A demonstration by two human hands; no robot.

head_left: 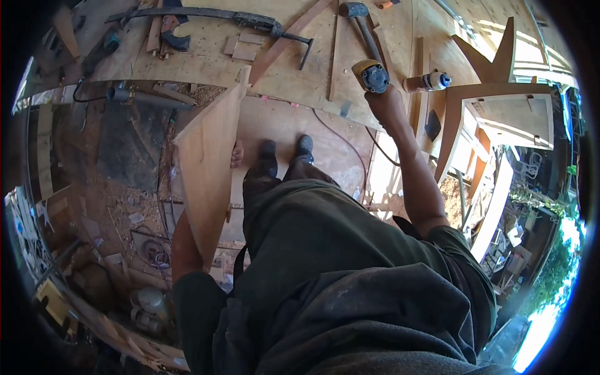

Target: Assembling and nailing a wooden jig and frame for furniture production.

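My left arm reaches behind a large wooden panel (211,156) held upright at my left side. The fingertips of my left hand (237,154) curl around its edge; the rest of that hand is hidden by the panel. My right hand (385,107) is closed around a yellow-and-grey power tool (374,76), whose round grey end faces up at the near part of the workbench (294,75). Just right of the tool lies a bottle with a blue cap (428,82). A mallet (364,28) rests beyond it on the bench.
A long bar clamp (206,12), a handsaw (173,36) and small wood blocks (245,47) lie on the bench. An angular wooden frame (500,112) stands at the right. A cord (347,147) runs over the floor, and wood shavings (125,206) cover the ground at left.
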